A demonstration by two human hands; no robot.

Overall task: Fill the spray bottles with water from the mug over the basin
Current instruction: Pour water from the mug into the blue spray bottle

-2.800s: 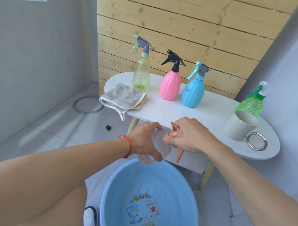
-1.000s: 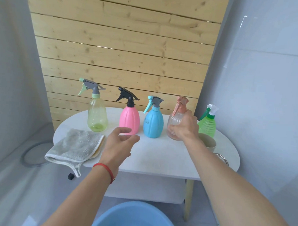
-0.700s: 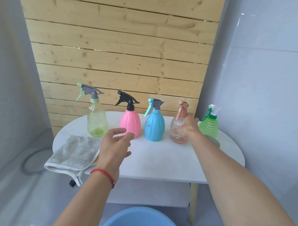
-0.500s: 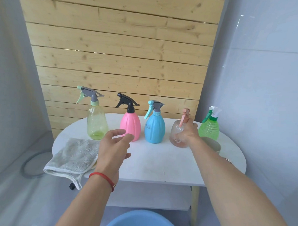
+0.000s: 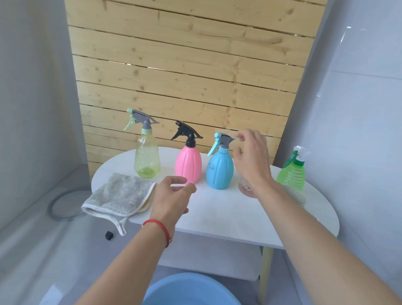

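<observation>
Several spray bottles stand in a row on the white table (image 5: 227, 212): a yellow-green one (image 5: 147, 159), a pink one (image 5: 188, 163), a blue one (image 5: 219, 170) and a green one (image 5: 291, 175) at the right. My right hand (image 5: 252, 158) hovers open in front of a clear peach-tinted bottle, of which only the base (image 5: 245, 188) shows. My left hand (image 5: 171, 197) hangs open above the table's front, just before the pink bottle, holding nothing. The mug (image 5: 295, 196) is mostly hidden behind my right forearm. The blue basin (image 5: 190, 293) sits on the floor below.
A grey folded cloth (image 5: 118, 195) lies over the table's left edge. Behind the table is a wooden slat wall; grey walls close in on both sides. A grey ring (image 5: 57, 204) and a small black piece (image 5: 109, 235) lie on the floor at left.
My right hand set the clear bottle down beside the blue one, let go of it and lifted up with fingers spread. My left hand stayed hovering open near the pink bottle.
</observation>
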